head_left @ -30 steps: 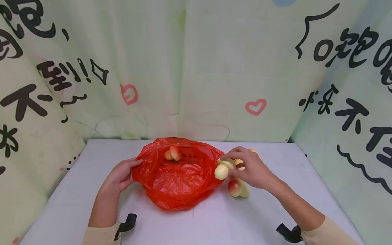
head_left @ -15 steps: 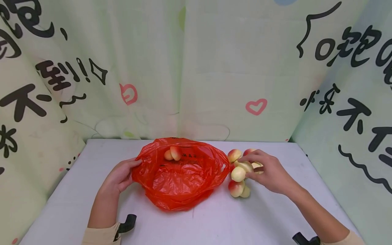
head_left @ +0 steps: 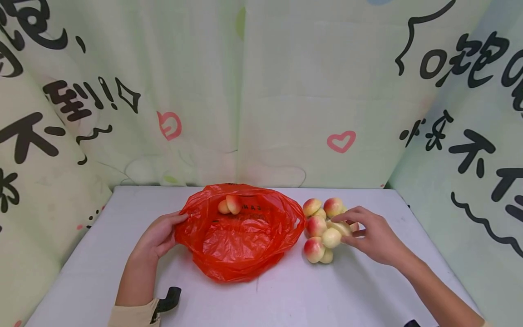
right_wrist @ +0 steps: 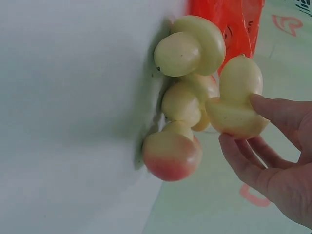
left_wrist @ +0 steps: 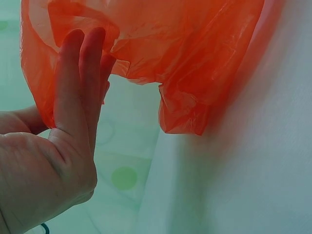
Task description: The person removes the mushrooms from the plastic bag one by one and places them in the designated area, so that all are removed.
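Note:
In the head view my left hand [head_left: 161, 234] pinches the left rim of a red plastic bag [head_left: 241, 245], whose mouth faces me. The left wrist view shows that hand's fingers [left_wrist: 73, 92] behind the thin film, with the thumb on the other side. Inside the bag, near its back, appears a mushroom [head_left: 231, 205]. My right hand [head_left: 372, 236] pinches a pale mushroom [right_wrist: 237, 119] between thumb and fingertips, just right of the bag. Beside and behind it lie several mushrooms with red-blushed caps, among them a front mushroom [head_left: 314, 250] and a back mushroom [head_left: 333, 206].
A white table [head_left: 286, 299] bears the bag and the mushrooms. Pale green curtains [head_left: 282, 91] with black lettering and pink hearts hang behind it and along both sides. The bag's right edge comes close to the mushroom cluster.
My right hand has drawn away from the bag's right rim, moving right with the pale mushroom still pinched, which uncovers the cluster. My left hand keeps its hold on the bag.

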Motion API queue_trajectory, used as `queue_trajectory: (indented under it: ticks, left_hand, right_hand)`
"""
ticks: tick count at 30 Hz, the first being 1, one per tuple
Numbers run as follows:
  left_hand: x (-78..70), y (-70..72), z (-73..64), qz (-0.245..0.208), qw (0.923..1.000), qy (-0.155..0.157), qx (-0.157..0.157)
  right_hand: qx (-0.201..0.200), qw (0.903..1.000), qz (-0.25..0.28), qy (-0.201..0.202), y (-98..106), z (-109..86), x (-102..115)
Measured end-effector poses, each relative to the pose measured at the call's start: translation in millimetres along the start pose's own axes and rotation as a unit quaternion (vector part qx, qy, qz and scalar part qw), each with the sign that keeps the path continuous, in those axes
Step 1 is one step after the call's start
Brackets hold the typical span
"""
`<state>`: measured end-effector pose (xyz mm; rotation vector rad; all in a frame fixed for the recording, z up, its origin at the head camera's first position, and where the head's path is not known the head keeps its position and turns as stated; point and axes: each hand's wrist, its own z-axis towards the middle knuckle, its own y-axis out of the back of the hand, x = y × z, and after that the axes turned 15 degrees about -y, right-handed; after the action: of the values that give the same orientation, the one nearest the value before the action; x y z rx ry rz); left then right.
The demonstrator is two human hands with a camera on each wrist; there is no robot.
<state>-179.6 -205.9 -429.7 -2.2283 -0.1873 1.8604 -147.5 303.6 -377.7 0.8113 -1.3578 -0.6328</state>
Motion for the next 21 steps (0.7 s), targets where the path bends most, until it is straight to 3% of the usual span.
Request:
queue_trajectory:
  ticks: [21]
  left_hand:
    - [0.6,-0.4,0.4,0.005,1.0000,0.006,-0.005]
  right_hand:
    - [-0.003,0.9998,-0.004,-0.018,-2.3,-18.0,-32.9]
